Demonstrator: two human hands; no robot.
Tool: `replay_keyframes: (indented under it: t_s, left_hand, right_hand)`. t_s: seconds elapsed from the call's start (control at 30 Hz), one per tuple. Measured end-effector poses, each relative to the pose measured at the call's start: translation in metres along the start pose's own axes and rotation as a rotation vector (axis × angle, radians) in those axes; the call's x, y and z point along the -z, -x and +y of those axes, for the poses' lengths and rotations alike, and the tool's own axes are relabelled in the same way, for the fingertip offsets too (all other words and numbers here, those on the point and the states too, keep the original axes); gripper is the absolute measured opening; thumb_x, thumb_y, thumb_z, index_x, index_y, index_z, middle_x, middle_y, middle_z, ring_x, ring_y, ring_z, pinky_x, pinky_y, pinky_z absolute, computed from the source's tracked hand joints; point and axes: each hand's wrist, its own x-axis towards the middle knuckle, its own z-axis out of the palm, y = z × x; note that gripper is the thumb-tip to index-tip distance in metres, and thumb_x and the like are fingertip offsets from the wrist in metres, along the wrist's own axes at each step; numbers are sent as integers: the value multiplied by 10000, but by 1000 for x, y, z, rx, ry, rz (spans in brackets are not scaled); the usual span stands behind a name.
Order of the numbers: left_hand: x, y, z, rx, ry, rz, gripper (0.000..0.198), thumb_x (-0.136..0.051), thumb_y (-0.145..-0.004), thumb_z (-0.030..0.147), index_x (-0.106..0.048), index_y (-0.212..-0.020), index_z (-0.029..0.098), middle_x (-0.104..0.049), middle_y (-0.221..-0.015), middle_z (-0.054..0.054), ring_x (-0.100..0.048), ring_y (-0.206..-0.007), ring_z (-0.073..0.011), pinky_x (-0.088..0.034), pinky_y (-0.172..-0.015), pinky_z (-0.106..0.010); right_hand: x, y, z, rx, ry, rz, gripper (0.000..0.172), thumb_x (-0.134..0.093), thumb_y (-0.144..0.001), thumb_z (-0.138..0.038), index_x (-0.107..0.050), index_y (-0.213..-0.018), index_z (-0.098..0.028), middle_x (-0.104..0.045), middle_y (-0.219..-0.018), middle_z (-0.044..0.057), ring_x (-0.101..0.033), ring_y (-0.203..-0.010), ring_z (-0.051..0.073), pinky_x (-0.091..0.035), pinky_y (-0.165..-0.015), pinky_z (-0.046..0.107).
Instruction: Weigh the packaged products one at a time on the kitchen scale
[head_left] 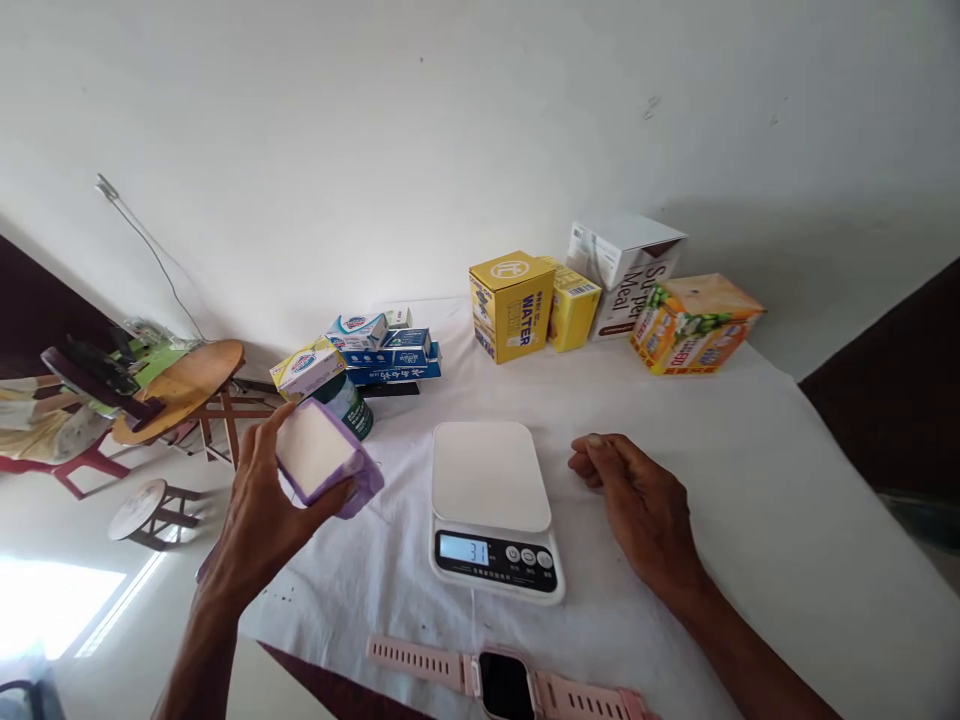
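Observation:
My left hand (262,500) grips a small purple box (319,450) between thumb and fingers, raised at the left of the table. Its pale, plain face is turned toward me. To the right of it lies a white kitchen scale (491,478) with a bare plate; its lit display seems to read 31. My right hand (637,500) rests on the cloth just right of the scale, fingers curled in and thumb against them, with nothing visible in it. Behind the purple box, a dark green tub (351,403) is partly hidden.
Blue toothpaste boxes (394,360) and a yellow-and-white carton (306,366) are piled at the back left. A yellow box (514,308), a white box (626,255) and an orange carton (697,325) stand along the wall. A pink-strapped smartwatch (504,685) lies at the front edge.

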Motion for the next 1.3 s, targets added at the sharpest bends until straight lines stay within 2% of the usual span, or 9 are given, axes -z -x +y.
replay_keyframes:
  t_s: [0.17,0.4,0.57,0.7,0.83,0.93,1.0,1.07,1.3]
  left_hand:
    - [-14,-1,-26,203,-47,29,934,-810,-693,572,-423,-1476,240,-517,-1346,-132,-534,-1275,-392,-467,-1064,-586]
    - [-41,-5,-28,266,-33,48,913,-795,-709,584,-424,-1463,224,-510,-1300,-136,-554,-1239,-386,-468,-1062,-605]
    - [-44,-1,-35,326,-22,-4,1004,-783,-698,649,-391,-1503,196,-461,-1364,-169,-490,-1335,-421,-431,-1101,-638]
    - [-35,2,-22,186,-29,126,1056,-781,-716,650,-357,-1534,133,-382,-1480,-228,-346,-1448,-445,-346,-1171,-652]
    - [-36,26,17,-49,82,361,757,-760,-841,486,-466,-1470,183,-489,-1446,-174,-417,-1411,-370,-343,-1198,-574]
    - [-53,51,47,23,393,46,575,-614,-961,481,-462,-1464,248,-531,-1448,-133,-527,-1329,-329,-422,-1143,-547]
    - [-70,64,62,179,604,-245,612,-498,-1008,553,-372,-1540,278,-423,-1585,-125,-490,-1398,-326,-404,-1167,-552]
    - [-85,71,72,331,747,-408,706,-433,-1013,622,-263,-1607,280,-286,-1680,-118,-386,-1497,-330,-344,-1219,-551]
    - [-101,70,88,409,867,-502,840,-383,-999,694,-127,-1658,239,-111,-1736,-80,-62,-1604,-257,-107,-1312,-454]
  right_hand:
    - [1,0,-1,-28,38,4,491,-482,-907,-683,-676,-847,-236,-699,-793,43,-650,-761,217,-539,-762,346]
    - [1,0,0,-10,25,-3,476,-485,-905,-669,-672,-840,-236,-695,-769,44,-642,-731,213,-525,-739,338]
    - [0,0,2,20,5,6,499,-479,-906,-690,-662,-837,-231,-687,-760,42,-633,-732,214,-503,-714,333]
    - [-1,1,2,32,-10,5,489,-466,-929,-673,-646,-825,-229,-679,-753,31,-620,-719,205,-481,-696,330]
    - [-1,2,0,41,-7,-2,470,-450,-955,-646,-628,-817,-233,-677,-768,19,-615,-731,195,-472,-707,323]
    - [-1,3,-2,42,-9,-5,465,-446,-965,-635,-616,-807,-233,-680,-776,19,-617,-735,193,-469,-709,320]
    - [0,3,-3,44,-11,-6,463,-450,-968,-634,-614,-804,-232,-682,-778,19,-617,-734,192,-463,-697,317]
    - [1,3,-3,46,-15,-6,464,-457,-969,-633,-613,-798,-231,-684,-778,20,-617,-727,191,-459,-690,316]
    - [0,2,1,56,-47,8,479,-445,-975,-642,-629,-816,-229,-689,-776,27,-630,-727,202,-469,-686,323]
